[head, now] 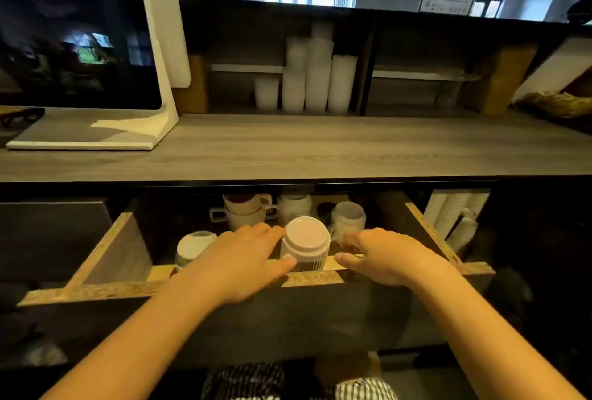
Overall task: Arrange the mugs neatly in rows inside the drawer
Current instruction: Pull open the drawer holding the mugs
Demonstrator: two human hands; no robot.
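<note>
Fingers (262, 231) and thumb of the left hand (243, 258) are clamped on the inverted ribbed white mug (306, 244), which sits centrally at the front of the open drawer (96, 291). The right hand (387, 258) hovers just beside the mug, fingers loosely curled, thumb apart. Stacked mugs (246, 210) and a pale mug (347, 217) stand behind. The bench (320, 143) above carries a monitor (73, 31).

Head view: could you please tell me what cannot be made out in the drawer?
1. The right hand: fingertips motion-blurred; whether it touches the clear mug is unclear.
2. The ribbed mug: left side hidden by the left hand holding it; no handle visible.
3. The small mug: lower part hidden by the left hand.
4. Back of the drawer: shadowed under the counter; mug count unclear.
</note>
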